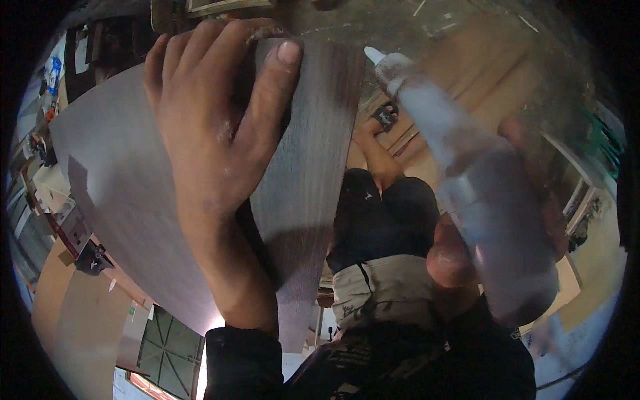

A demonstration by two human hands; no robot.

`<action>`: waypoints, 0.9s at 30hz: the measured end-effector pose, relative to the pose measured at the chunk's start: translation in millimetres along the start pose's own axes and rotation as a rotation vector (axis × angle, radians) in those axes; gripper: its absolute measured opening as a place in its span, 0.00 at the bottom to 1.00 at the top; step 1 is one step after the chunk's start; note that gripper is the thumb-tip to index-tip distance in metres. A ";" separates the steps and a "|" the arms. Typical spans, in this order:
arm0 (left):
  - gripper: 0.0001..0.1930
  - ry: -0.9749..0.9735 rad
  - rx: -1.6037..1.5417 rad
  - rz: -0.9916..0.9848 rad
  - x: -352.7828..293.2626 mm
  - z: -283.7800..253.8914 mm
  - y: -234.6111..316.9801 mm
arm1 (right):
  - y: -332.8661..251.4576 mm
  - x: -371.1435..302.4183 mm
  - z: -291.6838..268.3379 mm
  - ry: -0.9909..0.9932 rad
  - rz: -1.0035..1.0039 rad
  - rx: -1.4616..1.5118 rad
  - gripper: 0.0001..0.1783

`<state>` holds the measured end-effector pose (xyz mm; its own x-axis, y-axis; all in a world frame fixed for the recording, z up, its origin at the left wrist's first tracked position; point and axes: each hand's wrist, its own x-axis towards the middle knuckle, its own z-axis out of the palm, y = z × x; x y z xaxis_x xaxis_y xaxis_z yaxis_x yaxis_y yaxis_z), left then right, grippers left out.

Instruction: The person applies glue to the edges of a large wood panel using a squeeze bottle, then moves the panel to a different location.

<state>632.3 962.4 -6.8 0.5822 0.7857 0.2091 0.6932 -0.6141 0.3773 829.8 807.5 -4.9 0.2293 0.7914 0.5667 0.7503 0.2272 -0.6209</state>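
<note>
A large dark wood-grain board stands in front of me on the left, its broad face filling much of the view. My left hand is at its upper edge, the fingers bent over that edge and the thumb extended along it. The fingertips are partly hidden. On the right, close to the camera, my right hand is wrapped around a translucent squeeze bottle. The bottle is tilted, and its white nozzle points up and left, just beyond the board's right edge. Much of the right hand is hidden behind the bottle.
Light brown wooden sheets lie on the floor beyond the bottle. My sandalled foot rests near them. Green cords are at the far right. Cluttered items and a pale panel line the left side.
</note>
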 end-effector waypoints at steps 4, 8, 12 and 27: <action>0.12 0.005 -0.022 0.011 -0.4 -0.3 -1.2 | -3.2 -2.6 0.1 0.008 -0.039 -0.060 0.43; 0.13 0.026 -0.020 0.009 -0.9 -1.2 -1.6 | -1.6 -0.8 -1.4 0.004 -0.075 -0.097 0.42; 0.13 0.050 -0.035 0.030 -1.0 1.0 -2.8 | -5.7 0.6 -1.4 -0.001 -0.072 -0.116 0.41; 0.12 0.035 -0.022 0.021 2.0 1.4 3.2 | -19.3 -0.5 -2.1 -0.068 0.052 -0.041 0.37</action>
<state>636.2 961.9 -6.4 0.5809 0.7750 0.2488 0.6711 -0.6290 0.3924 816.5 801.6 7.9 0.2273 0.8385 0.4953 0.7634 0.1624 -0.6252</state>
